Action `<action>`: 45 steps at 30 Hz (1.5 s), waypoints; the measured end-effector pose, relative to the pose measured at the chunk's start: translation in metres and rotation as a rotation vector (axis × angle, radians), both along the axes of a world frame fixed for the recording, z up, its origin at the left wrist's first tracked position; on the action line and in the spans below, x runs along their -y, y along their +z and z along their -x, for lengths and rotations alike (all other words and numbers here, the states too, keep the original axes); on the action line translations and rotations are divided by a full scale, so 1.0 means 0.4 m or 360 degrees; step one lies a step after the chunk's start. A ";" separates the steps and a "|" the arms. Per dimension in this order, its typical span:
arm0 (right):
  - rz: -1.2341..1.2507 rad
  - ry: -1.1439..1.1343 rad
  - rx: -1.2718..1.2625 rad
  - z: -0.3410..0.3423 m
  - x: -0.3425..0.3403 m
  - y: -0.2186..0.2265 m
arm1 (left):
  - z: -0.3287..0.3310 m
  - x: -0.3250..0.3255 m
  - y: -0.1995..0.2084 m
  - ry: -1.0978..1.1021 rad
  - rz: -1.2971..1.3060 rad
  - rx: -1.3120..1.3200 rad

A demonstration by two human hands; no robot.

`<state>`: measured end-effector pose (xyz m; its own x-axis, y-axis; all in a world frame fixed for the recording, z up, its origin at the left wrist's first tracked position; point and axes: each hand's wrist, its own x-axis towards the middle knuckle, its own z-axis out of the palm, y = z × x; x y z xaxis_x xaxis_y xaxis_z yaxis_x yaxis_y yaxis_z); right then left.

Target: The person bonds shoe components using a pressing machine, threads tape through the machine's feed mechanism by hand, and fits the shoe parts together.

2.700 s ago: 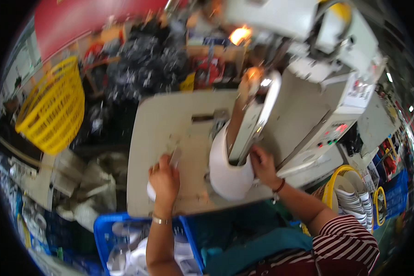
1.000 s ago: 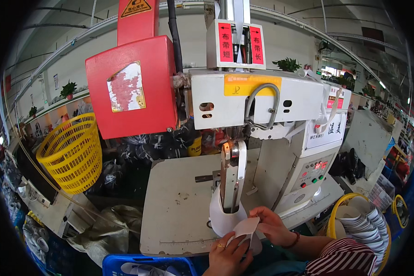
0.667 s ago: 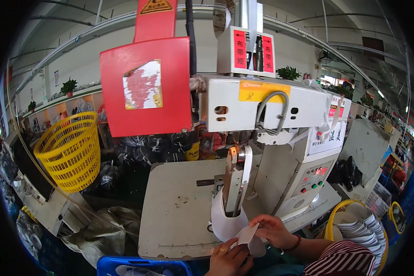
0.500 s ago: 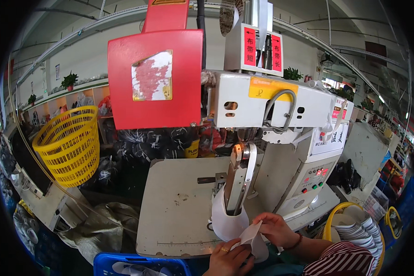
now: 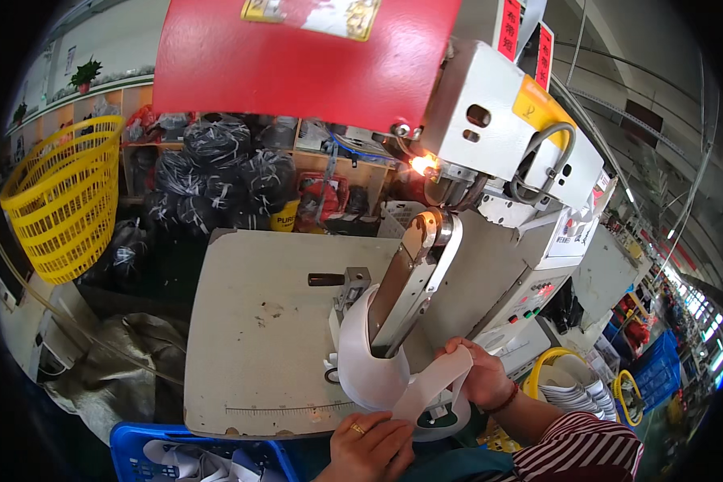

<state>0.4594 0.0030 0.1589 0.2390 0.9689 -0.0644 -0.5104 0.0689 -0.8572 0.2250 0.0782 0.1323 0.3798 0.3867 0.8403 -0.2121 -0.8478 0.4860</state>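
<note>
Both my hands are on a white curved strip (image 5: 435,384), a bendy band that opens into a loop between them. My right hand (image 5: 484,376), with a dark red bracelet at the wrist, pinches its upper right end. Low and to the left, my left hand (image 5: 369,447), wearing a ring, closes on the strip's other side; its fingertips are partly hidden. Just beyond the strip, another white curved piece (image 5: 367,365) wraps around the foot of the machine's slanted metal arm (image 5: 410,285). Above that arm is the white machine head (image 5: 490,120) with a glowing lamp (image 5: 422,165).
The grey machine table (image 5: 249,321) lies ahead, carrying a clamp with a dark handle (image 5: 325,279). A red cover (image 5: 297,64) hangs overhead. A blue crate (image 5: 128,450) holds white pieces at lower left. Yellow baskets (image 5: 64,201) (image 5: 538,369) stand on both sides.
My hands have moved apart, and the white strip between them has spread from a folded bunch into an open loop. The view has tilted and shifted, bringing the glowing lamp into sight.
</note>
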 end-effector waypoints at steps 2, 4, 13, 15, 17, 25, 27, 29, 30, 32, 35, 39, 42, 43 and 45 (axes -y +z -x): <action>-0.0004 0.0001 0.0031 -0.012 0.003 -0.008 | -0.003 -0.006 -0.008 -0.0025 0.0026 -0.0012; -0.0010 0.0004 0.0050 -0.015 0.003 -0.014 | -0.004 -0.012 -0.020 -0.0004 0.0018 -0.0022; -0.0100 0.0200 0.0092 -0.010 -0.020 -0.015 | -0.008 -0.037 -0.036 -0.0062 0.0082 -0.0019; 0.0031 0.0049 0.0180 0.006 -0.029 -0.007 | -0.004 -0.044 -0.038 -0.0083 0.0092 -0.0027; 0.0014 0.0072 0.0182 0.008 -0.033 -0.010 | 0.000 -0.049 -0.044 -0.0104 0.0102 -0.0037; 0.0040 0.0124 0.0186 0.029 -0.031 -0.013 | 0.016 -0.042 -0.072 -0.0084 0.0163 -0.0036; 0.0056 0.0174 0.0201 0.025 -0.039 -0.024 | 0.021 -0.043 -0.070 -0.0076 0.0185 -0.0061; -0.0009 0.0228 0.0160 0.027 -0.040 -0.018 | 0.018 -0.044 -0.081 -0.0087 0.0241 -0.0100; -0.0102 0.0260 0.0144 0.026 -0.037 -0.012 | 0.004 -0.047 -0.098 -0.0125 0.0199 -0.0171; -0.0120 0.0242 0.0124 0.022 -0.025 -0.004 | -0.011 -0.046 -0.114 -0.0189 0.0201 -0.0274; -0.0103 0.0260 0.0099 0.013 -0.036 -0.024 | -0.016 -0.055 -0.123 -0.0113 0.0112 -0.0134; -0.0127 0.0288 0.0039 0.010 -0.046 -0.030 | -0.015 -0.061 -0.128 -0.0126 0.0179 -0.0151; -0.0089 0.0279 -0.0008 0.006 -0.046 -0.031 | -0.011 -0.078 -0.118 -0.0099 0.0191 -0.0139; -0.0087 0.0277 -0.0005 0.004 -0.046 -0.033 | -0.008 -0.088 -0.113 -0.0065 0.0194 -0.0141; -0.0089 0.0268 -0.0126 -0.001 -0.047 -0.040 | -0.005 -0.122 -0.097 -0.0093 0.0253 -0.0078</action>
<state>0.4598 0.0217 0.1431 0.0696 0.9973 -0.0213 -0.5844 0.0234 -0.8112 0.2271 0.1269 0.0935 0.4446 0.4892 0.7503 -0.2317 -0.7464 0.6239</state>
